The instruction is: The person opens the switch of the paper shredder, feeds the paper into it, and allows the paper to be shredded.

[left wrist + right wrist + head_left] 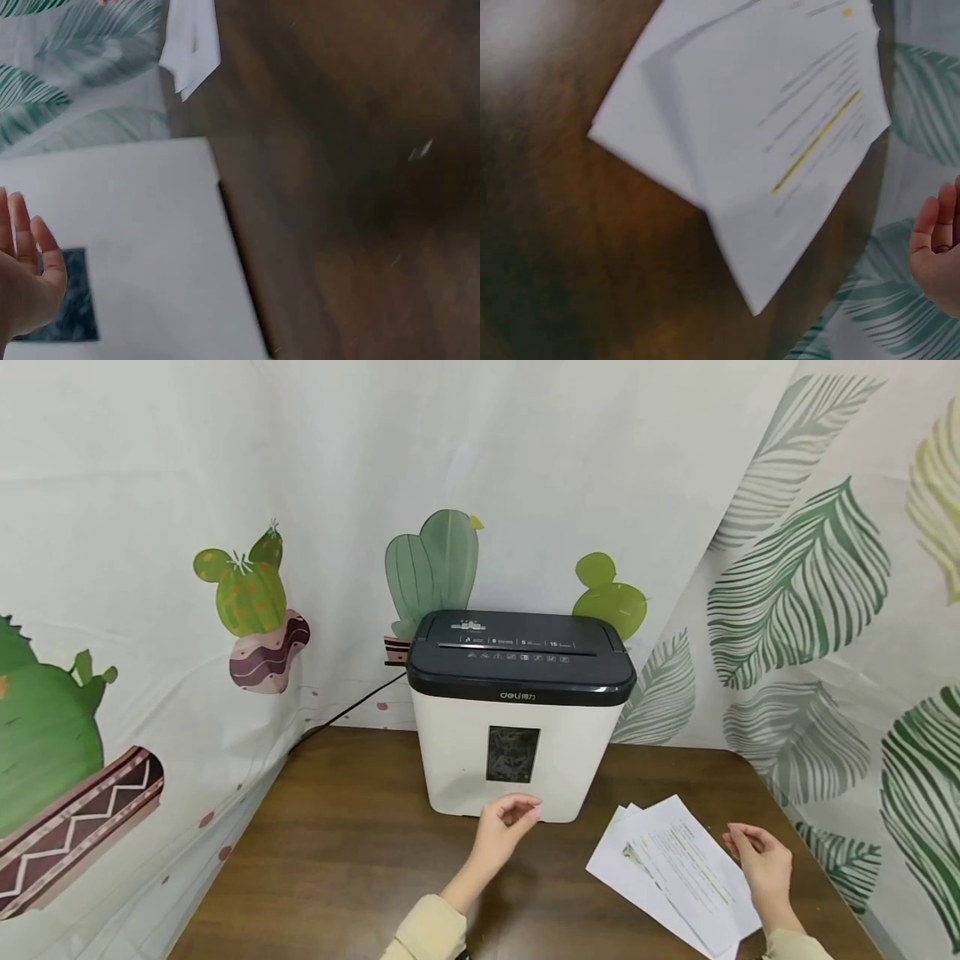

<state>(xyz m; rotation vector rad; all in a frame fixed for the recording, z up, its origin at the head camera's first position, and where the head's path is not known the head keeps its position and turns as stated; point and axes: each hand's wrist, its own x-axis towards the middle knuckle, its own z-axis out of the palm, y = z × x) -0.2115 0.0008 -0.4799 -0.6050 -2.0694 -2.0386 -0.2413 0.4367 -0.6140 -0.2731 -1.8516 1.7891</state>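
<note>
Both hands' empty fingers (pixel 24 232) curve loosely, left hand (pixel 497 833) before the tapering, slot-topped shredder (pixel 457 752), right hand (pixel 768 868) near overlapping papers (pixel 686 864).

Behind my dk brn wood-grain surface (pixel 337 843) I see wht cactus-print cloth (pixel 562 468) w/ soft folds; leaf-print cloth (pixel 798 585) on my R.
</note>
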